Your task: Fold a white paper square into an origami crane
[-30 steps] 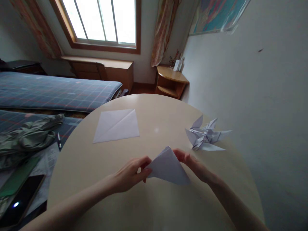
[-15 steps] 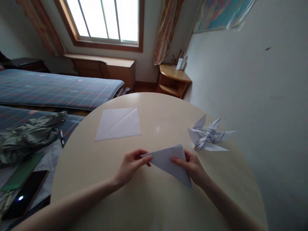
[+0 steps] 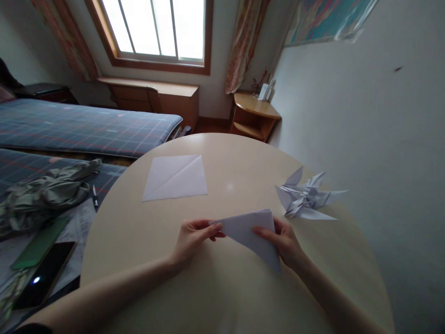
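A folded sheet of white paper [image 3: 248, 232], roughly triangular, is held between both hands above the table. My left hand [image 3: 198, 234] pinches its pointed left corner between thumb and fingers. At the wide right end, my right hand [image 3: 283, 239] grips the paper, thumb on the near face and fingers behind it, mostly hidden. Beyond the left hand lies a flat square sheet of white paper [image 3: 175, 178] with a diagonal crease. Past the right hand, several folded paper cranes [image 3: 308, 197] sit in a cluster.
The round cream table [image 3: 222, 292] bears the papers. To the left, a bed [image 3: 86, 123] holds a crumpled grey-green cloth [image 3: 52, 185], a pen [image 3: 95, 197], a green case [image 3: 40, 243] and a black phone [image 3: 47, 276]. A white wall [image 3: 382, 153] stands at the right.
The view has shifted slightly, so everything sits a little further right. Both hands keep their hold on the folded paper, which looks nearly unchanged.
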Action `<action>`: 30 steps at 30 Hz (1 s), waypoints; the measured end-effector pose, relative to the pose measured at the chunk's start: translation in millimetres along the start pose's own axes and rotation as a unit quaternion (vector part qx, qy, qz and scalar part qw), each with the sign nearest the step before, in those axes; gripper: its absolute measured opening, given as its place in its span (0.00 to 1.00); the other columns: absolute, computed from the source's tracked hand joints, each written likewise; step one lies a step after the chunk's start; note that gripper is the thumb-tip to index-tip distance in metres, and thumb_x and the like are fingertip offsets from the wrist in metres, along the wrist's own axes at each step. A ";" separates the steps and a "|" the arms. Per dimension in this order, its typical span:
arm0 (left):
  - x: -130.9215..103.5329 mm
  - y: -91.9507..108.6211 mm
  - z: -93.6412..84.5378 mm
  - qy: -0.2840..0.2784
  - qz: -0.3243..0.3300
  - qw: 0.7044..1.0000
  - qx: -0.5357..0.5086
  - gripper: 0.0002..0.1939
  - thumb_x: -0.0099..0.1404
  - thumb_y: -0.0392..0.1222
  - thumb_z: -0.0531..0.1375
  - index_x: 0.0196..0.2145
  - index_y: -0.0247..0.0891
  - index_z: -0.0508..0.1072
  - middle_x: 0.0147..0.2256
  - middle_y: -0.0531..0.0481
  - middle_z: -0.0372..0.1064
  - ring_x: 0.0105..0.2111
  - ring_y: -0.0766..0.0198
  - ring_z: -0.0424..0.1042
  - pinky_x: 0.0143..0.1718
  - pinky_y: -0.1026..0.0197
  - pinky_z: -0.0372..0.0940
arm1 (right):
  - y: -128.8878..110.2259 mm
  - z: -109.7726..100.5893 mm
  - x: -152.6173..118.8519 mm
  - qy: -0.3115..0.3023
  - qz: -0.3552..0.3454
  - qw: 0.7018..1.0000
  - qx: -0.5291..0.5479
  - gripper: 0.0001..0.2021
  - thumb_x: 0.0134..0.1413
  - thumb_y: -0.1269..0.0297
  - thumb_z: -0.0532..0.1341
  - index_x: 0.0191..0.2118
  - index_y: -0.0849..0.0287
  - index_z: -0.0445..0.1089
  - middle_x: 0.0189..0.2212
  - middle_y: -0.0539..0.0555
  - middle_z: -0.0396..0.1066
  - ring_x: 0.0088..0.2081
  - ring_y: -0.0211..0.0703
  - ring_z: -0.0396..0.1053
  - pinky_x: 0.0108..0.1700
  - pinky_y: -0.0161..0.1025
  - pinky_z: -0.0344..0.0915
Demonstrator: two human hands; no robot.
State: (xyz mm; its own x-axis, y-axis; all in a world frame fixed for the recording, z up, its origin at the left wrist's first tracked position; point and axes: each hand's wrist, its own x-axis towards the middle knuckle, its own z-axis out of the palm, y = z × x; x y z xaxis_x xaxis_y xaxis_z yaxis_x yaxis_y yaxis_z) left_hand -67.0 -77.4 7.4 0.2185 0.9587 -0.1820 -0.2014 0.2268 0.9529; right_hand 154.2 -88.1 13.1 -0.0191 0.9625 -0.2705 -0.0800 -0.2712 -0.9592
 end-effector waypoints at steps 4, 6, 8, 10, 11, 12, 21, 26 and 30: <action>-0.4 -1.0 -0.5 -0.001 0.004 1.000 0.003 0.12 0.53 0.46 0.66 0.27 0.32 0.78 0.23 0.45 0.75 0.25 0.65 0.73 0.24 0.69 0.62 | 3.0 -1.1 0.2 -0.003 0.003 1.000 0.002 0.17 0.30 0.56 0.70 0.29 0.61 0.72 0.23 0.52 0.73 0.23 0.41 0.68 0.25 0.35 0.65; -0.6 -0.9 -0.3 -0.002 0.005 1.000 0.007 0.12 0.53 0.46 0.65 0.27 0.32 0.78 0.23 0.45 0.75 0.24 0.65 0.73 0.24 0.69 0.62 | 3.0 -0.7 0.0 -0.003 0.004 1.000 0.004 0.17 0.31 0.56 0.70 0.29 0.61 0.72 0.23 0.52 0.73 0.23 0.41 0.68 0.25 0.35 0.64; -0.4 -0.6 -0.2 -0.004 0.007 1.000 0.010 0.12 0.53 0.47 0.65 0.27 0.32 0.78 0.24 0.45 0.75 0.24 0.66 0.72 0.25 0.68 0.63 | 2.1 -0.2 -0.1 -0.004 0.005 1.000 0.006 0.17 0.31 0.56 0.71 0.29 0.61 0.72 0.22 0.51 0.73 0.23 0.40 0.68 0.25 0.34 0.64; 0.1 -0.6 -0.2 -0.005 0.008 1.000 0.010 0.13 0.53 0.47 0.65 0.28 0.32 0.78 0.24 0.45 0.76 0.24 0.66 0.72 0.25 0.68 0.63 | 1.0 0.1 0.1 -0.001 0.005 1.000 0.004 0.17 0.31 0.56 0.71 0.28 0.61 0.72 0.22 0.51 0.73 0.23 0.40 0.67 0.24 0.34 0.64; 0.3 -0.6 -0.3 -0.006 0.008 1.000 0.009 0.13 0.53 0.47 0.65 0.28 0.32 0.78 0.24 0.45 0.76 0.24 0.65 0.72 0.25 0.68 0.63 | 0.4 0.2 0.2 0.001 0.004 1.000 0.003 0.17 0.31 0.56 0.71 0.28 0.61 0.72 0.22 0.51 0.73 0.23 0.40 0.67 0.24 0.34 0.64; 0.5 -0.7 -0.3 -0.006 0.008 1.000 0.010 0.13 0.53 0.47 0.65 0.28 0.32 0.78 0.24 0.45 0.76 0.24 0.65 0.72 0.25 0.68 0.63 | -0.1 0.3 0.3 0.003 0.004 1.000 0.001 0.17 0.30 0.56 0.71 0.28 0.61 0.72 0.22 0.51 0.73 0.23 0.40 0.68 0.25 0.34 0.64; -0.9 1.9 -0.1 -0.002 0.003 1.000 0.023 0.15 0.53 0.49 0.64 0.28 0.32 0.78 0.24 0.44 0.76 0.25 0.62 0.73 0.26 0.65 0.64 | 0.0 -0.5 -0.4 0.001 -0.001 1.000 -0.009 0.18 0.32 0.55 0.70 0.29 0.61 0.72 0.23 0.52 0.73 0.24 0.41 0.68 0.24 0.35 0.65; -0.3 2.8 0.6 0.001 0.003 1.000 0.026 0.15 0.53 0.49 0.64 0.28 0.31 0.78 0.24 0.44 0.76 0.25 0.62 0.73 0.26 0.65 0.65 | 1.5 -1.4 0.1 -0.004 0.000 1.000 0.000 0.17 0.32 0.57 0.71 0.29 0.61 0.72 0.23 0.52 0.73 0.24 0.41 0.68 0.25 0.35 0.65; -0.6 2.1 0.9 0.000 0.006 1.000 0.022 0.15 0.53 0.49 0.64 0.27 0.32 0.78 0.24 0.44 0.75 0.24 0.62 0.73 0.25 0.65 0.64 | 3.2 -2.4 0.7 -0.010 0.002 1.000 0.001 0.17 0.33 0.56 0.70 0.30 0.61 0.71 0.24 0.51 0.73 0.24 0.41 0.68 0.25 0.35 0.65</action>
State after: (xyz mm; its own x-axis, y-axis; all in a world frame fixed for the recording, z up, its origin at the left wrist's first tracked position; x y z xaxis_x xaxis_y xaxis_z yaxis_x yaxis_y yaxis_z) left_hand -66.7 -77.7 9.7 0.2156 0.9613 -0.1715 -0.1618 0.2083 0.9646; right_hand 156.3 -88.3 9.6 -0.0398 0.9611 -0.2735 -0.0810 -0.2759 -0.9578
